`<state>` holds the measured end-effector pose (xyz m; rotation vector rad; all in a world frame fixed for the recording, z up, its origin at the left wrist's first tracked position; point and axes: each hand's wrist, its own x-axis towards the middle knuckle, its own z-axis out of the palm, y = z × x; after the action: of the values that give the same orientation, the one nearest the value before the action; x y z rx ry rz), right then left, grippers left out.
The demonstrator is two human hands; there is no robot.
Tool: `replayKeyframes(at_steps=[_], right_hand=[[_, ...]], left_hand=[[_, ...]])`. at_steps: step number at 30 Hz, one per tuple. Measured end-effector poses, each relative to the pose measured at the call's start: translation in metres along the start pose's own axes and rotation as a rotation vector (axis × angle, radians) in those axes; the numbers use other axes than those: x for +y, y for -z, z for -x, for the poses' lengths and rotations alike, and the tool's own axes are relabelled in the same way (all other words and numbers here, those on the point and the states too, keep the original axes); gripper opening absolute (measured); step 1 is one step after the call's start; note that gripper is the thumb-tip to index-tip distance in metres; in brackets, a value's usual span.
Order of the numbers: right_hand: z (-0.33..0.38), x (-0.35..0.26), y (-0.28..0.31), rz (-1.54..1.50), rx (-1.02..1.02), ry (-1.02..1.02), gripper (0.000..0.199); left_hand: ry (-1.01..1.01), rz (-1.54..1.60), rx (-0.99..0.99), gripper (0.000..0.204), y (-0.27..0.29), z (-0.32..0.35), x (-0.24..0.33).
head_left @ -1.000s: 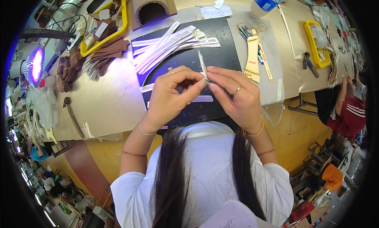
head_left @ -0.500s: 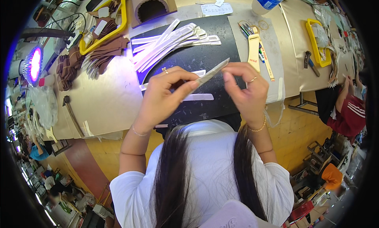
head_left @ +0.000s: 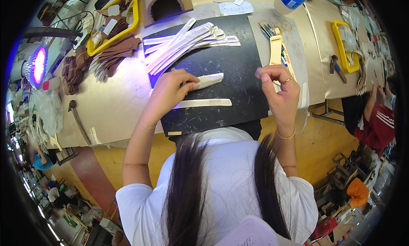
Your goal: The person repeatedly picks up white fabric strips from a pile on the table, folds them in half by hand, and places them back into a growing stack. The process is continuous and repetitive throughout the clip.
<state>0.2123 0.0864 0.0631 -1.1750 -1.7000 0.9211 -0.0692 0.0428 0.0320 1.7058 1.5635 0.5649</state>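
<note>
My left hand (head_left: 172, 90) is closed on one end of a pale strip (head_left: 211, 80), low over the black mat (head_left: 238, 60). To the right, over the mat's edge, my right hand (head_left: 279, 82) pinches a small translucent piece (head_left: 258, 73) between thumb and fingertips. Nearer me, another white strip (head_left: 211, 102) lies flat on the mat, its left end close to my left wrist. Beyond my left hand several white strips (head_left: 187, 43) are heaped in a fan. Where the left fingers wrap it, the held strip's end is hidden.
Pens and a cream strap-shaped piece (head_left: 275, 50) lie right of the mat. A bottle (head_left: 292, 1) stands at the back. Left are a glowing lamp (head_left: 39, 67), brown strips (head_left: 119, 50), a yellow basket (head_left: 135, 15) and a hammer (head_left: 79, 122). Another hammer (head_left: 337, 69) lies right.
My hands have moved apart. The strip, earlier raised between both, is now lower in the left hand alone; the right hand has drawn rightward with the small translucent piece.
</note>
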Motion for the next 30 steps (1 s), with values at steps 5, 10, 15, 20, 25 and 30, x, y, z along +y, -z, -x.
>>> replayKeyframes(at_steps=[5,10,15,20,25,30], right_hand=[[0.0,0.0,-0.002,-0.115,0.011,-0.123,0.002],[-0.001,0.01,-0.008,-0.318,-0.159,-0.262,0.005],[-0.002,0.009,-0.02,-0.387,-0.17,-0.289,0.005],[-0.003,0.011,-0.023,-0.396,-0.166,-0.312,0.007],[-0.006,0.009,-0.028,-0.435,-0.17,-0.358,0.008],[-0.023,-0.003,-0.042,-0.323,-0.177,-0.148,0.016]], left_hand=[[-0.029,-0.171,0.225,0.017,-0.009,-0.006,-0.004],[-0.042,-0.285,0.48,0.026,-0.001,-0.034,-0.015],[-0.02,-0.257,0.498,0.031,0.004,-0.054,-0.029],[-0.014,-0.268,0.531,0.024,0.005,-0.058,-0.036],[-0.055,-0.249,0.56,0.019,0.008,-0.059,-0.034],[0.056,0.174,0.448,0.019,0.029,-0.048,-0.01]])
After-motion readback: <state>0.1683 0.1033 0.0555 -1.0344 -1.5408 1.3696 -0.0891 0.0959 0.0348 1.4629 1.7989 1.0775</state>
